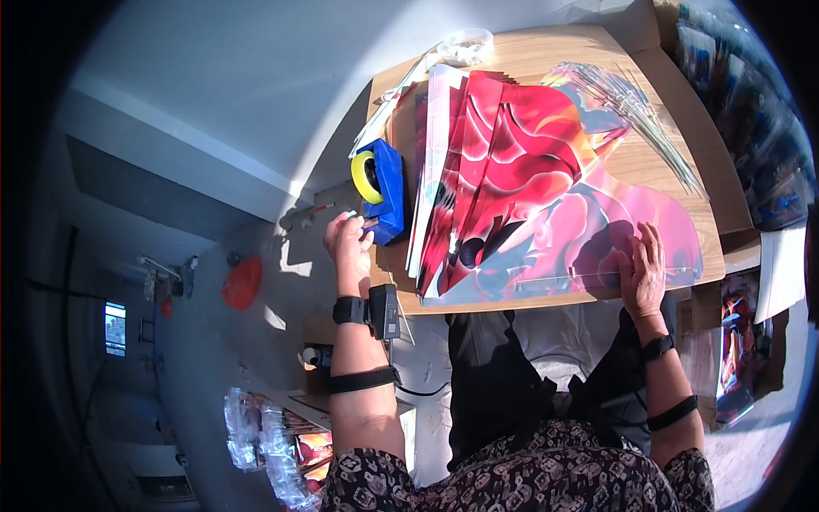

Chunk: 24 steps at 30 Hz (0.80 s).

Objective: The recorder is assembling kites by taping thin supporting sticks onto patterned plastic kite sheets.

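Red and pink printed sheet lies fanned across the desk, pinned flat near the front edge by the open right hand, while the left hand pinches tape at the blue dispenser on the left edge.

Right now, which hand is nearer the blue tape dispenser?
Left. The left hand is at the blue tape dispenser, fingertips at its near end. The right hand rests flat on the pink printed sheet, far across the table.
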Motion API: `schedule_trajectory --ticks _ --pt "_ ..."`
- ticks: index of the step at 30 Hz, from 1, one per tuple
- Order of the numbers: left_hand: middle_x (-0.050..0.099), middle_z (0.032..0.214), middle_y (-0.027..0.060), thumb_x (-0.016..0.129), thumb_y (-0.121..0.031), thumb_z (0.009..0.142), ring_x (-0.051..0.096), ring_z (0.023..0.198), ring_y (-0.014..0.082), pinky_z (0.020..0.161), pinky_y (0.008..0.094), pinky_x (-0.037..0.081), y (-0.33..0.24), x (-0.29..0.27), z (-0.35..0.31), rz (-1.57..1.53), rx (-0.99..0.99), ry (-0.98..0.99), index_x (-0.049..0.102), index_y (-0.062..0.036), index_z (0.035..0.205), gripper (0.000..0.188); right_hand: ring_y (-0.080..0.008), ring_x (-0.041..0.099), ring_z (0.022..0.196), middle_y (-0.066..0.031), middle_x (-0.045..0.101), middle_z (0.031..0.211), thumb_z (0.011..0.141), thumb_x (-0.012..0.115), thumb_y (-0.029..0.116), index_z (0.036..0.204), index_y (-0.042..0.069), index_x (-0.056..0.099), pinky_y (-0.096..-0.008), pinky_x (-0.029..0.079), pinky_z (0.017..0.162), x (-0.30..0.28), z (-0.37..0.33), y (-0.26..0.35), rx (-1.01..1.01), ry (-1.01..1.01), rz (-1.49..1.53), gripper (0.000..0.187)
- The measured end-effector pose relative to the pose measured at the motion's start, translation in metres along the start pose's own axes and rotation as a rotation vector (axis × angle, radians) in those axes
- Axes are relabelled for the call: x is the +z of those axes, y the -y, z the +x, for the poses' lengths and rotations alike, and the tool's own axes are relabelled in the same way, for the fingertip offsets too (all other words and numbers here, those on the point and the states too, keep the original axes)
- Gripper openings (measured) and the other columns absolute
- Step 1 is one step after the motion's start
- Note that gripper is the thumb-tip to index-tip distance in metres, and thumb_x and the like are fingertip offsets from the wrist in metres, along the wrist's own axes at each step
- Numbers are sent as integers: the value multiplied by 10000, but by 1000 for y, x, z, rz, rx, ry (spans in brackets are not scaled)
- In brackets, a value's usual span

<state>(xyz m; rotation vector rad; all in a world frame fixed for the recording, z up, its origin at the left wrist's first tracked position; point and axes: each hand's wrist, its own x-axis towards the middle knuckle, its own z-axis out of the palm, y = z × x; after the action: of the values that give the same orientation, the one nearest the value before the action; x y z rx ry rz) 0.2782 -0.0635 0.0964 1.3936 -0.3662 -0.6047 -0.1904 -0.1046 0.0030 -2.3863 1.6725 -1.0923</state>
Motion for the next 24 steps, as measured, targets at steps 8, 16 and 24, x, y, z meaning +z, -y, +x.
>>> schedule_trajectory --ticks 8,16,24 --pt "514 663 5 646 21 739 462 520 90 563 291 449 26 -18 -6 -110 -61 -115 523 -92 913 242 -365 408 1288 -170 482 1337 848 623 164 1094 -21 566 -452 362 1052 1 0 1 -6 6 10 313" --pt "452 559 -45 623 -66 808 398 460 74 581 270 398 28 5 -10 -171 -349 -217 496 -141 668 203 -366 404 1288 -171 482 1331 854 620 183 1110 -9 561 -453 351 1059 -1 -1 -1 20 6 16 326" --pt "519 611 -43 697 -69 778 465 497 82 543 239 412 47 -2 -38 -27 -295 -398 551 -128 716 169 -366 415 1278 -165 501 1303 827 629 168 1114 -7 561 -457 358 1054 -5 0 2 -11 1 72 342"
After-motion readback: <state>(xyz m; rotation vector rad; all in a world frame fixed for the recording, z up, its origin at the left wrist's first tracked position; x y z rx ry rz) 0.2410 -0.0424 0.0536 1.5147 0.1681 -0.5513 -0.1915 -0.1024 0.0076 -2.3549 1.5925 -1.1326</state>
